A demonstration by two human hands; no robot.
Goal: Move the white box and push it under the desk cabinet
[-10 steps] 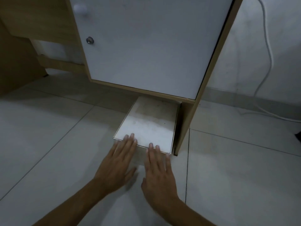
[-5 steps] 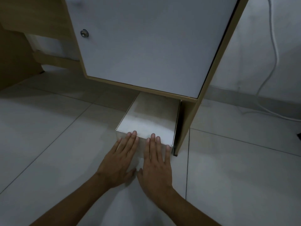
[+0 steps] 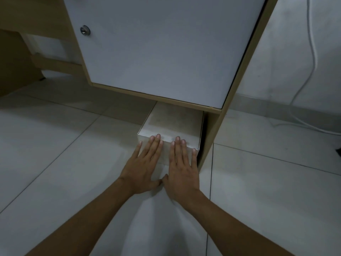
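A flat white box (image 3: 175,124) lies on the tiled floor, its far part hidden under the desk cabinet (image 3: 158,52), close to the cabinet's right wooden side panel (image 3: 212,143). My left hand (image 3: 144,165) and my right hand (image 3: 181,169) lie side by side, fingers straight and flat against the box's near face, fingertips at its top front edge. Neither hand grips anything. The cabinet has a white door with a small round lock (image 3: 85,30).
Pale floor tiles (image 3: 55,163) spread to the left and right. A white cable (image 3: 311,52) hangs down the wall on the right and runs along the floor. A wooden desk panel (image 3: 13,67) stands at the far left.
Both hands have moved forward with the box, which has slid further under the cabinet. Less of its top shows than one second ago.
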